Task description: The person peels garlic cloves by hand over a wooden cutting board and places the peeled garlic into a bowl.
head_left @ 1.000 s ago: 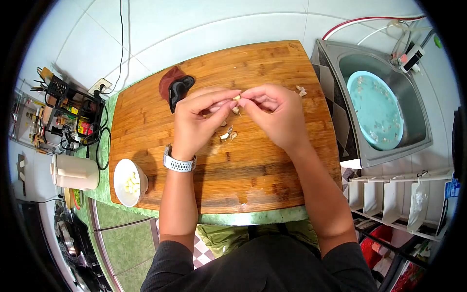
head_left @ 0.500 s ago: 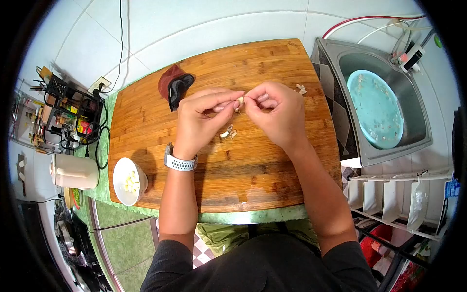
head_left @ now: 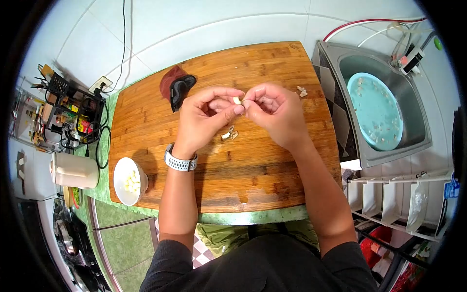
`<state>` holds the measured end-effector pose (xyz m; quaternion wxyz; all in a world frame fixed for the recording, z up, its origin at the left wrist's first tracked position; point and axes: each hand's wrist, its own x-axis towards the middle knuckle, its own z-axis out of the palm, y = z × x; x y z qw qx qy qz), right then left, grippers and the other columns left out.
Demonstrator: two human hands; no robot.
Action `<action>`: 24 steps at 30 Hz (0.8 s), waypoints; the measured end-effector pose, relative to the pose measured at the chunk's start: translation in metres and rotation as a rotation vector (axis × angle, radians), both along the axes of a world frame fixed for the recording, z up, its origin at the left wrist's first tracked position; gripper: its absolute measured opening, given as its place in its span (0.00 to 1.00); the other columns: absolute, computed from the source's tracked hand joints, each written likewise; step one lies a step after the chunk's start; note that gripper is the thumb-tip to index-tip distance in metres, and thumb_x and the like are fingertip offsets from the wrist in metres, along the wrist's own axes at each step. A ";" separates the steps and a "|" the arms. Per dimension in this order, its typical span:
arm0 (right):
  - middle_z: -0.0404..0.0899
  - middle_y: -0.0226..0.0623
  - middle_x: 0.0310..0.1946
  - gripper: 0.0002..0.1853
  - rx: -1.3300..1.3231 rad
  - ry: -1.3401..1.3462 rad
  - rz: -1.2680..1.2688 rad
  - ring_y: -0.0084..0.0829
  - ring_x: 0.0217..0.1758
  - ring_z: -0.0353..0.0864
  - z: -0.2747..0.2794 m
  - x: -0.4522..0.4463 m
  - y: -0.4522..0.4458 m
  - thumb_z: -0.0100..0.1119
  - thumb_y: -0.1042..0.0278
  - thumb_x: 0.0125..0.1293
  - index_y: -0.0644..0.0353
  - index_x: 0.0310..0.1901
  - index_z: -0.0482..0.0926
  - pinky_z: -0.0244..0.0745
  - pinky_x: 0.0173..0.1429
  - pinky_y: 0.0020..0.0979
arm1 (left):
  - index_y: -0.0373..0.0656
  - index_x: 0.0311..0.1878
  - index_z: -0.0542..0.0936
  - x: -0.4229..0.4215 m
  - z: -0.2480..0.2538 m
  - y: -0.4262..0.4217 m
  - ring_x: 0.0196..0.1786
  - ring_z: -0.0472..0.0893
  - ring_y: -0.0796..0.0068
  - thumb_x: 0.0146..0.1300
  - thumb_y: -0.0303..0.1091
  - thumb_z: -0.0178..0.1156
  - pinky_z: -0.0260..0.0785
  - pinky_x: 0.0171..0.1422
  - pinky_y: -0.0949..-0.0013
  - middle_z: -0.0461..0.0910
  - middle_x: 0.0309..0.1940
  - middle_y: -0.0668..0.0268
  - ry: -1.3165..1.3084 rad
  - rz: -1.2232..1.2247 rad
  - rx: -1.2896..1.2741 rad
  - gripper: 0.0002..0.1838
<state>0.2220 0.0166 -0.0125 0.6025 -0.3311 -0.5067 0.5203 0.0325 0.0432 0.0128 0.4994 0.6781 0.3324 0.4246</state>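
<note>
Now parted slightly, thumb and forefinger of the left hand (head_left: 206, 111) flank a clove (head_left: 237, 100) above the board (head_left: 262, 165), their grip unclear, as the right hand (head_left: 276, 111) pinches its right end, with bare cloves (head_left: 132, 182) in the near-left bowl (head_left: 120, 171) and a pale piece (head_left: 225, 136) left beside skins (head_left: 234, 135).

Light is bright. The round white bowl (head_left: 121, 171) casts a soft shadow on the brown wooden board (head_left: 272, 163), and the green marbled desk (head_left: 250, 218) edge glares. Lens distortion curves the white tiled wall (head_left: 214, 22); corners are black.
</note>
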 end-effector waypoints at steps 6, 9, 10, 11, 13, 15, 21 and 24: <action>0.84 0.29 0.35 0.02 0.020 0.042 -0.016 0.16 0.38 0.83 -0.002 0.004 0.003 0.63 0.79 0.70 0.66 0.42 0.82 0.80 0.44 0.19 | 0.34 0.56 0.84 -0.003 -0.001 0.002 0.39 0.84 0.88 0.65 0.24 0.72 0.74 0.41 0.82 0.88 0.38 0.69 -0.086 0.002 -0.051 0.16; 0.86 0.32 0.36 0.03 -0.038 0.042 -0.036 0.18 0.39 0.84 0.004 0.003 0.002 0.63 0.79 0.70 0.67 0.44 0.83 0.81 0.45 0.20 | 0.37 0.57 0.86 -0.004 0.000 0.002 0.38 0.84 0.87 0.64 0.24 0.73 0.74 0.41 0.82 0.88 0.38 0.69 -0.042 0.020 -0.039 0.18; 0.86 0.32 0.36 0.03 -0.038 0.043 -0.036 0.18 0.39 0.84 0.004 0.003 0.001 0.63 0.79 0.70 0.67 0.44 0.83 0.81 0.45 0.20 | 0.38 0.57 0.87 -0.003 0.002 0.000 0.38 0.84 0.86 0.63 0.24 0.73 0.74 0.41 0.82 0.88 0.39 0.70 -0.011 0.051 -0.029 0.18; 0.87 0.33 0.37 0.04 -0.019 0.031 -0.036 0.18 0.39 0.85 0.005 0.002 0.000 0.64 0.78 0.70 0.67 0.44 0.84 0.81 0.45 0.20 | 0.39 0.57 0.87 -0.002 0.003 0.000 0.38 0.84 0.85 0.63 0.25 0.74 0.74 0.41 0.82 0.87 0.39 0.70 0.019 0.082 -0.018 0.18; 0.88 0.35 0.38 0.05 -0.001 0.020 -0.038 0.19 0.40 0.86 0.004 0.001 0.000 0.65 0.78 0.70 0.67 0.45 0.85 0.82 0.45 0.20 | 0.40 0.56 0.88 -0.001 0.001 0.001 0.38 0.84 0.85 0.62 0.25 0.74 0.75 0.42 0.82 0.87 0.40 0.70 0.022 0.091 0.025 0.18; 0.89 0.36 0.37 0.05 0.007 -0.011 -0.027 0.18 0.39 0.86 0.003 0.001 0.000 0.66 0.77 0.69 0.68 0.44 0.86 0.81 0.44 0.20 | 0.40 0.55 0.88 -0.001 0.001 0.002 0.39 0.84 0.85 0.61 0.25 0.74 0.75 0.42 0.81 0.87 0.40 0.69 0.023 0.101 0.068 0.18; 0.89 0.35 0.33 0.04 0.002 -0.113 -0.105 0.18 0.36 0.86 -0.004 0.001 0.004 0.67 0.78 0.67 0.69 0.41 0.86 0.81 0.40 0.20 | 0.40 0.55 0.88 0.000 0.002 0.003 0.42 0.84 0.81 0.61 0.23 0.73 0.77 0.44 0.79 0.86 0.41 0.66 0.121 0.082 0.212 0.18; 0.89 0.35 0.32 0.03 0.007 -0.096 -0.111 0.17 0.35 0.86 -0.006 0.000 0.004 0.67 0.78 0.66 0.69 0.39 0.86 0.80 0.39 0.20 | 0.39 0.55 0.88 0.000 0.003 0.002 0.42 0.84 0.80 0.61 0.22 0.73 0.77 0.46 0.78 0.86 0.41 0.66 0.153 0.081 0.209 0.17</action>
